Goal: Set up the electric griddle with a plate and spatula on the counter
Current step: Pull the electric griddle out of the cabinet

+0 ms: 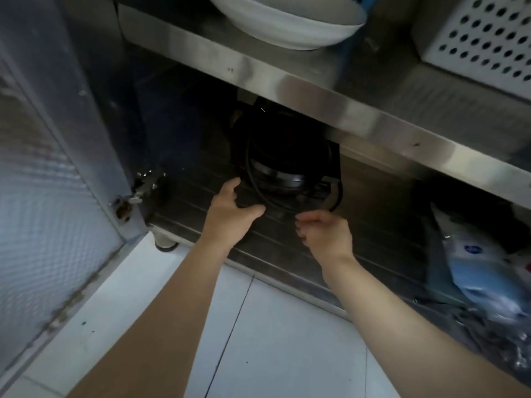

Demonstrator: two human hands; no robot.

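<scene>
A black electric griddle (283, 156) with its black cord looped over it sits on the bottom shelf of a steel cabinet, partly hidden under the middle shelf. My left hand (232, 211) grips the griddle's front left edge, thumb on top. My right hand (324, 234) hovers just in front of the griddle's front right side, fingers curled and apart, holding nothing. A white deep plate (290, 27) rests on the middle shelf above. No spatula is in view.
The cabinet's open door (48, 196) stands at the left. The middle shelf edge (359, 116) overhangs the griddle. A white perforated basket (477, 38) sits top right. Blue-white plastic bags (485, 277) lie at the lower right. White floor tiles (273, 340) spread below.
</scene>
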